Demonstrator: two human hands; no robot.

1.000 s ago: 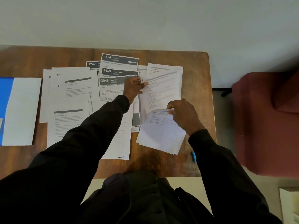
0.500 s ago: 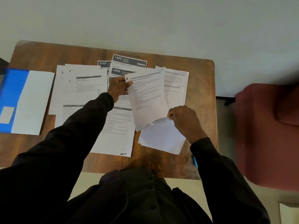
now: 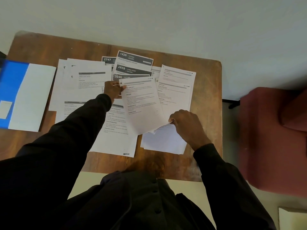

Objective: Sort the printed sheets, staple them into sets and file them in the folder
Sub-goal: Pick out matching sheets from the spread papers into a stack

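Observation:
Printed sheets lie spread over a wooden table [image 3: 207,90]. My left hand [image 3: 113,90] pinches the top left corner of one printed sheet [image 3: 141,103], which lifts above the others. My right hand [image 3: 186,123] grips the top edge of a small stack of sheets [image 3: 164,140] at the table's front right. Dark-headed numbered sheets [image 3: 132,63] lie fanned at the back. More white sheets [image 3: 83,83] cover the middle left, and two more printed sheets [image 3: 176,90] lie at the right. An open blue folder [image 3: 15,90] holding a white sheet lies at the far left.
A dark red armchair [image 3: 274,138] stands right of the table. A pale wall rises behind the table's far edge. My dark sleeves and torso hide the table's front edge. A white object [image 3: 292,218] shows at the bottom right corner.
My left hand has carried the pinched sheet leftward off the right pile and over the middle sheets. My right hand has kept its grip on the small stack.

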